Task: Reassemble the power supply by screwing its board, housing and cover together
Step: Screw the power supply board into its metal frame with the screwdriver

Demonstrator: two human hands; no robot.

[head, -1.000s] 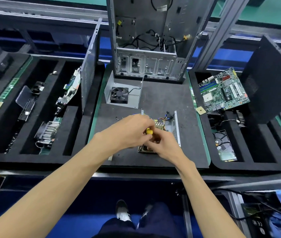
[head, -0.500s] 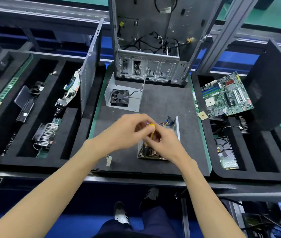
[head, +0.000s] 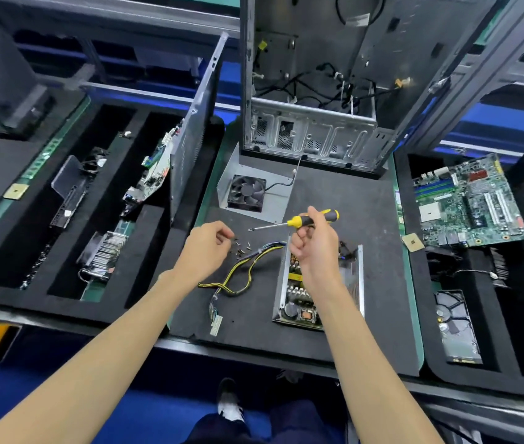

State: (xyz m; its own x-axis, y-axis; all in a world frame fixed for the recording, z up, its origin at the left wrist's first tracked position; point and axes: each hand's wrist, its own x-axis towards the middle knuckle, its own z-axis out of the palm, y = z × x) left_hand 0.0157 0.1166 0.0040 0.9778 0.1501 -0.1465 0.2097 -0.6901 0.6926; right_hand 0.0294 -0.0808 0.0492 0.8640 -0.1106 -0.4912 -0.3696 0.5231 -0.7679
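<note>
The right hand (head: 313,248) holds a yellow-and-black screwdriver (head: 302,221) by its handle, fingers curled round it, the shaft pointing left and lifted clear of the work. The left hand (head: 207,248) hovers just left of a scatter of small screws (head: 241,246) on the counter (head: 350,213), fingertips drawn together; whether they pinch a screw is too small to tell.

The power supply board in its open housing (head: 318,293) lies directly under the right wrist, its yellow-and-black cable bundle (head: 241,274) trailing between the two forearms. The fan cover (head: 251,193) sits beyond both hands, not yet fitted.

Risks, as I judge them: a screw this small may slip from the fingertips and roll away or drop among the board's components. The loose cables could get trapped under the cover.

Half a second ago both hands were together over the supply with the driver upright; now they have parted, and the left has gone towards the screws.
</note>
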